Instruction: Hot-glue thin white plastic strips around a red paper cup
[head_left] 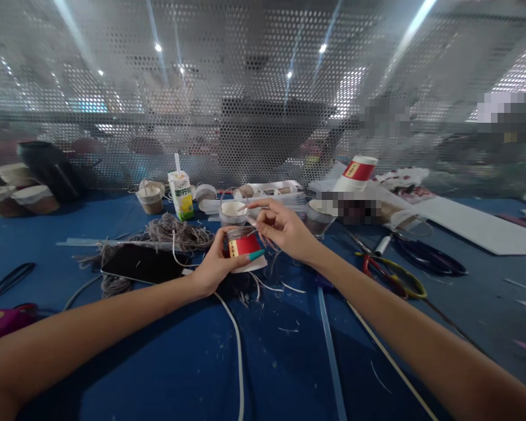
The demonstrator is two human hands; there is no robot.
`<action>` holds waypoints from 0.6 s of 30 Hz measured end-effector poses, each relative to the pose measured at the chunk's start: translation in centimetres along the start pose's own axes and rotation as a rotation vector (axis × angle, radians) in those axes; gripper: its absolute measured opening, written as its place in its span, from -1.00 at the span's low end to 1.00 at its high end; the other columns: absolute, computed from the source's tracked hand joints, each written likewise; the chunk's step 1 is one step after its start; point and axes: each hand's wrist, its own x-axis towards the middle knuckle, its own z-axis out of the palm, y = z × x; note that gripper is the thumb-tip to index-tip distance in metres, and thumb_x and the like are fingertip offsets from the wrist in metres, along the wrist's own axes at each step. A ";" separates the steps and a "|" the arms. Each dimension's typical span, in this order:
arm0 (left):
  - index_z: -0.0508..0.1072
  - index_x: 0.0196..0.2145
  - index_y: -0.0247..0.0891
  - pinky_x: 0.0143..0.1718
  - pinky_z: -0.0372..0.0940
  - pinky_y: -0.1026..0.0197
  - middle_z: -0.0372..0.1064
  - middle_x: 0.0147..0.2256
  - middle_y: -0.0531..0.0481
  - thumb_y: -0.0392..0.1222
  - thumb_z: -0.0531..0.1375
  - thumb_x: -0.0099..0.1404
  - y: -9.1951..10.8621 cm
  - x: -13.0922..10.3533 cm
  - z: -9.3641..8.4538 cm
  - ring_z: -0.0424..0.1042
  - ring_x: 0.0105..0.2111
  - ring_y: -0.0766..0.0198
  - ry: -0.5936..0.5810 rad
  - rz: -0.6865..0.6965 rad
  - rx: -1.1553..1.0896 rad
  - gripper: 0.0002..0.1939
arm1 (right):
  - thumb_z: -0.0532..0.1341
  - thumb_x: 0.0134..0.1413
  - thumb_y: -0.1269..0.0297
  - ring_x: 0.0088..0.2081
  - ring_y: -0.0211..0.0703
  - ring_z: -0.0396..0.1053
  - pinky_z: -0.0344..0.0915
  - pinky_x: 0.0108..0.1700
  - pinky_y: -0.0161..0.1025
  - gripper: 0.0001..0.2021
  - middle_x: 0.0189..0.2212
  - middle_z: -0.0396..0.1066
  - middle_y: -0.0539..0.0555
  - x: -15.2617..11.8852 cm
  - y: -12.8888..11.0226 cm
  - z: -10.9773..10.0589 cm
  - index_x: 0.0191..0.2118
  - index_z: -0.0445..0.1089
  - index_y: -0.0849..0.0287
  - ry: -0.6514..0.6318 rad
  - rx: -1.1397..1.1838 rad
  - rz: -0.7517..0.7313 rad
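A small cup with a red and cream label [242,246] is held by my left hand [217,263], its thumb with a long teal nail across the label. Grey cord [239,232] is wound around the cup's rim. My right hand [284,228] is at the cup's right side, thumb and index finger pinched together near the rim. What lies between those fingertips is too small to make out. Directly behind stands a small handled basket [234,211] with a pale lining. A white scrap [256,264] shows under the cup.
A tangle of grey cord [175,234] and a dark phone [144,263] lie left, near a drink carton [182,196]. Scissors [394,275] lie right, beside a white board [473,225]. A stack of red-labelled cups [358,171] stands behind. White cable [238,345] crosses the blue table.
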 end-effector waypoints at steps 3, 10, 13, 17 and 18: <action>0.23 -0.14 -0.18 -0.24 0.29 0.21 0.37 -0.27 0.06 -0.33 0.39 -0.11 0.1 0.0 0.0 0.39 -0.33 0.31 -0.002 -0.003 -0.015 -0.41 | 0.15 0.17 0.36 -0.62 -0.41 0.15 0.15 -0.52 -0.34 -0.78 -0.60 0.15 -0.17 -0.1 -0.1 0.5 -0.05 0.24 0.14 0.027 -0.020 -0.042; 0.23 -0.13 -0.17 -0.23 0.30 0.20 0.38 -0.27 0.05 -0.32 0.38 -0.09 0.0 0.0 0.0 0.39 -0.31 0.30 -0.021 0.000 -0.030 -0.42 | 0.13 0.18 0.36 -0.54 -0.34 0.23 0.24 -0.39 -0.28 -0.81 -0.57 0.18 -0.13 -0.3 -0.3 1.0 -0.07 0.26 0.12 0.021 -0.129 -0.051; 0.23 -0.13 -0.16 -0.22 0.30 0.18 0.38 -0.26 0.05 -0.31 0.39 -0.09 0.0 0.0 0.0 0.40 -0.30 0.27 -0.023 -0.006 -0.025 -0.42 | 0.12 0.18 0.34 -0.51 -0.31 0.23 0.25 -0.37 -0.27 -0.80 -0.55 0.18 -0.11 -0.3 -0.2 0.9 -0.06 0.26 0.11 0.010 -0.184 -0.042; 0.23 -0.12 -0.15 -0.21 0.30 0.16 0.38 -0.26 0.04 -0.32 0.39 -0.09 0.0 -0.1 -0.1 0.41 -0.30 0.26 -0.018 -0.019 -0.021 -0.41 | 0.10 0.17 0.38 -0.53 -0.32 0.17 0.18 -0.43 -0.29 -0.79 -0.56 0.14 -0.11 -0.4 -0.1 0.8 -0.06 0.27 0.13 0.023 -0.279 -0.076; 0.23 -0.11 -0.15 -0.20 0.30 0.16 0.38 -0.26 0.04 -0.31 0.38 -0.08 0.0 -0.1 -0.1 0.41 -0.30 0.26 -0.019 -0.018 -0.017 -0.41 | 0.09 0.17 0.38 -0.54 -0.32 0.16 0.17 -0.44 -0.30 -0.78 -0.56 0.14 -0.11 -0.4 0.0 0.8 -0.05 0.27 0.13 0.022 -0.301 -0.085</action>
